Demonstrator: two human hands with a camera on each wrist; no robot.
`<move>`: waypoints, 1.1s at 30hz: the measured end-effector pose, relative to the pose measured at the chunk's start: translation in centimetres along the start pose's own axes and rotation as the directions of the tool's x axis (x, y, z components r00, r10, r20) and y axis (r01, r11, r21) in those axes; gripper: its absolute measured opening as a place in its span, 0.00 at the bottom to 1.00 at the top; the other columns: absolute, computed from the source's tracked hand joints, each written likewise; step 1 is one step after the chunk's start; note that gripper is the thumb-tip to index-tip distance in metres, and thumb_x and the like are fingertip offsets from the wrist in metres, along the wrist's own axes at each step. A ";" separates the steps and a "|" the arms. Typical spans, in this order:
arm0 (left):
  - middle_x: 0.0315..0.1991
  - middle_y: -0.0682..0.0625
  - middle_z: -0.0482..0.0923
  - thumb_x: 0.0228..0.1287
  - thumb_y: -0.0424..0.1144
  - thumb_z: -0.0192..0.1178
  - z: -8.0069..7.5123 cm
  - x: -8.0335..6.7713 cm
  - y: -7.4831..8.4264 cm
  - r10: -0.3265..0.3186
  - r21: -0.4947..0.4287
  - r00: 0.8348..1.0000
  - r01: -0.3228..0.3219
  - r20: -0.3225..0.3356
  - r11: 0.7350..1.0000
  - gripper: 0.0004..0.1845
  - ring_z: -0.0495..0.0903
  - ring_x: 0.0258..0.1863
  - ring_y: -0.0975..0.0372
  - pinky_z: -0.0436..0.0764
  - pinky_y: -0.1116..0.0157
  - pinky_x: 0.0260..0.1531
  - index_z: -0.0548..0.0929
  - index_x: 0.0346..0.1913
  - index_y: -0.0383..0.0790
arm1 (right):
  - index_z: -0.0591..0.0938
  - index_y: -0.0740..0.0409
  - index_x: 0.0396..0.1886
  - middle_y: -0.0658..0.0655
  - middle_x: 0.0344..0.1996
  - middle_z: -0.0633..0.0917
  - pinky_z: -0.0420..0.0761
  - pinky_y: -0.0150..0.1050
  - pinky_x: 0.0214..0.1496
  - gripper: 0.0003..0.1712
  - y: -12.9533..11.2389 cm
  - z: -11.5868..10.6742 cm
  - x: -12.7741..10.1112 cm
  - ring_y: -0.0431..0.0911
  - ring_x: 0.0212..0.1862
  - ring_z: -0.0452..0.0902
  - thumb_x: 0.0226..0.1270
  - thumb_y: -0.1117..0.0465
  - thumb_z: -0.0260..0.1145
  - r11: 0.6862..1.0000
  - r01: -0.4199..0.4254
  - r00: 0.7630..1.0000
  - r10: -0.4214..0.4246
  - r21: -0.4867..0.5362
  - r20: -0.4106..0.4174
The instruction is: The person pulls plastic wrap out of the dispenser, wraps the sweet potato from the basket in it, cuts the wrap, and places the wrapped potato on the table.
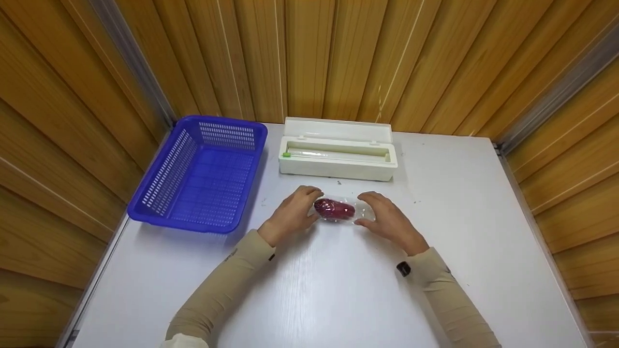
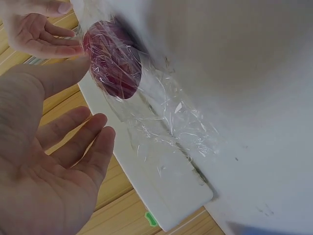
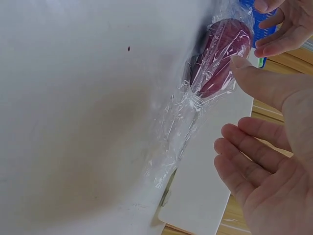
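A purple-red oblong vegetable (image 1: 334,209) lies on the white table, loosely wrapped in clear plastic film. Its exact kind is hard to tell through the film. Loose film (image 2: 181,122) trails from one end in the left wrist view, and crinkled film (image 3: 181,125) from an end in the right wrist view. My left hand (image 1: 292,212) is at its left end, thumb and fingers spread apart. On the right, my right hand (image 1: 389,220) stands by the loose film, fingers relaxed and parted. Both thumbs are close to the wrapping; whether they touch it cannot be told.
Behind the hands stands a white film dispenser box (image 1: 338,169), lid raised, with a roll inside and a green slider (image 1: 287,154) on its edge. At the left is a blue plastic basket (image 1: 249,176). Wood-look panels (image 1: 309,58) enclose the table (image 1: 329,299).
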State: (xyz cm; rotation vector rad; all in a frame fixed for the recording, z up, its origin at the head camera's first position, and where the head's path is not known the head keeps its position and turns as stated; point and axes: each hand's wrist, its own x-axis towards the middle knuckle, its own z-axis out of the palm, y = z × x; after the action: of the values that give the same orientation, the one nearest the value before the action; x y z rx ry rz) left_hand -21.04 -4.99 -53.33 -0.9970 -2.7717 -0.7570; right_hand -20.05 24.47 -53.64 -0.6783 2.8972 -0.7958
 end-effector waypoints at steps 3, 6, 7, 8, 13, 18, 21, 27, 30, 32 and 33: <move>0.63 0.35 0.82 0.62 0.32 0.76 0.1 0.3 0.0 -0.005 0.027 1.000 0.005 0.009 1.000 0.27 0.79 0.66 0.44 0.79 0.54 0.70 0.81 0.63 0.28 | 0.77 0.64 0.72 0.64 0.71 0.80 0.69 0.58 0.79 0.39 0.0 0.3 0.3 0.62 0.75 0.72 0.66 0.54 0.80 1.000 0.006 1.000 -0.006 -0.002 0.008; 0.62 0.35 0.83 0.62 0.34 0.77 0.3 0.6 0.1 -0.003 0.058 1.000 0.002 0.009 0.998 0.28 0.81 0.65 0.45 0.80 0.52 0.68 0.81 0.63 0.29 | 0.77 0.63 0.73 0.64 0.72 0.79 0.69 0.58 0.79 0.40 0.0 0.5 0.7 0.62 0.76 0.71 0.66 0.55 0.80 1.000 0.003 1.000 -0.003 -0.005 0.025; 0.62 0.35 0.83 0.61 0.34 0.78 0.4 0.7 0.2 -0.001 0.067 1.000 0.000 0.009 0.998 0.28 0.81 0.65 0.45 0.80 0.52 0.68 0.82 0.62 0.29 | 0.76 0.63 0.73 0.64 0.72 0.78 0.69 0.58 0.80 0.40 -0.1 0.6 0.8 0.62 0.76 0.71 0.66 0.55 0.80 1.000 -0.002 0.999 0.002 -0.004 0.033; 0.62 0.35 0.83 0.62 0.35 0.78 0.4 0.8 0.2 -0.003 0.077 1.000 0.002 0.014 0.997 0.28 0.82 0.64 0.45 0.80 0.51 0.67 0.82 0.63 0.29 | 0.76 0.63 0.74 0.64 0.73 0.78 0.68 0.58 0.80 0.41 -0.1 0.6 0.9 0.62 0.76 0.71 0.66 0.55 0.80 1.000 -0.007 0.999 0.007 -0.002 0.038; 0.60 0.36 0.85 0.58 0.34 0.79 0.7 1.4 0.1 -0.028 0.086 0.998 0.023 0.054 0.996 0.28 0.85 0.61 0.45 0.82 0.51 0.66 0.83 0.61 0.30 | 0.73 0.63 0.77 0.64 0.76 0.75 0.66 0.60 0.81 0.44 -0.1 1.0 1.3 0.64 0.78 0.68 0.65 0.56 0.80 0.999 -0.034 0.997 0.032 0.024 0.068; 0.57 0.38 0.87 0.56 0.33 0.80 1.0 1.7 -0.2 -0.043 0.069 0.996 0.037 0.081 0.997 0.27 0.88 0.56 0.46 0.84 0.54 0.63 0.85 0.59 0.31 | 0.72 0.63 0.78 0.65 0.76 0.75 0.65 0.59 0.82 0.44 0.3 1.5 1.6 0.63 0.79 0.67 0.65 0.58 0.80 0.997 -0.048 0.995 0.042 0.068 0.089; 0.55 0.40 0.89 0.56 0.31 0.79 1.2 1.7 -0.2 -0.064 0.058 0.994 0.059 0.092 0.997 0.25 0.89 0.53 0.48 0.85 0.55 0.60 0.86 0.58 0.32 | 0.73 0.64 0.77 0.65 0.75 0.76 0.65 0.58 0.82 0.43 0.3 1.7 1.7 0.62 0.79 0.68 0.66 0.59 0.80 0.995 -0.052 0.994 0.044 0.087 0.097; 0.49 0.41 0.91 0.61 0.28 0.75 1.5 1.6 -0.3 -0.106 0.041 0.989 0.103 0.100 0.994 0.17 0.90 0.49 0.50 0.88 0.55 0.55 0.88 0.53 0.34 | 0.77 0.67 0.73 0.68 0.71 0.79 0.67 0.59 0.80 0.37 0.3 2.0 2.0 0.64 0.76 0.71 0.67 0.61 0.78 0.995 -0.054 0.993 0.044 0.089 0.110; 0.46 0.42 0.92 0.62 0.27 0.74 1.7 1.5 -0.4 -0.118 0.037 0.988 0.115 0.096 0.993 0.12 0.91 0.46 0.50 0.89 0.54 0.51 0.89 0.49 0.35 | 0.79 0.68 0.70 0.68 0.68 0.82 0.70 0.61 0.78 0.33 0.3 2.1 2.1 0.65 0.73 0.75 0.68 0.62 0.78 0.997 -0.037 0.994 0.029 0.071 0.105; 0.44 0.43 0.92 0.64 0.27 0.73 1.8 1.4 -0.5 -0.128 0.031 0.987 0.125 0.100 0.992 0.10 0.91 0.44 0.51 0.89 0.55 0.49 0.89 0.47 0.36 | 0.81 0.67 0.68 0.67 0.65 0.84 0.73 0.60 0.76 0.31 0.4 2.3 2.1 0.64 0.70 0.77 0.68 0.61 0.78 0.998 -0.033 0.994 0.027 0.061 0.101; 0.44 0.43 0.92 0.65 0.27 0.72 1.8 1.3 -0.6 -0.129 0.026 0.986 0.127 0.103 0.992 0.08 0.91 0.44 0.52 0.89 0.55 0.48 0.90 0.46 0.36 | 0.82 0.66 0.68 0.67 0.64 0.85 0.74 0.60 0.75 0.31 0.4 2.3 2.1 0.63 0.69 0.78 0.68 0.61 0.77 0.998 -0.029 0.995 0.024 0.052 0.100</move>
State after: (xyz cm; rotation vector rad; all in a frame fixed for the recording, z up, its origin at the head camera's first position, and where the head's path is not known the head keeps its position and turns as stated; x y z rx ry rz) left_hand -22.30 -3.75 -54.81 -0.8861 -2.9513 -0.7120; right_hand -21.73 22.76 -55.75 -0.6529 2.7796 -0.8095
